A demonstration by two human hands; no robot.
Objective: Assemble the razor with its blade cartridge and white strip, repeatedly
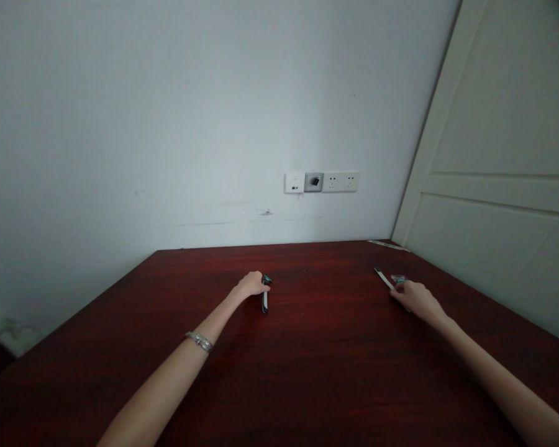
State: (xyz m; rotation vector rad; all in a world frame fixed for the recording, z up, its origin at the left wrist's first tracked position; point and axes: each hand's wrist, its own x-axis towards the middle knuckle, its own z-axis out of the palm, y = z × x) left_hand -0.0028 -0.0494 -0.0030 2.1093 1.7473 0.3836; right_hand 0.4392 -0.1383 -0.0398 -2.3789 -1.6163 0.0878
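My left hand (251, 285) is closed at the middle of the table, fingers pinched at the top of a slim white-and-black stick (265, 300). A dark piece with a teal tint (267, 279) shows at the stick's far end, beside the fingertips. Farther right, my right hand (415, 297) has its fingers closed on the near end of another slim white stick with a dark tip (382, 277). Just beyond these fingers lies a small clear and teal piece (399, 279). What kind of things these are is too small to tell. My fingers hide part of each stick.
The dark red wooden table (302, 360) meets a pale wall with a row of sockets (340, 182). A thin pale strip (388, 245) lies at the back right corner. Along the right side stands a white panelled door (498, 186).
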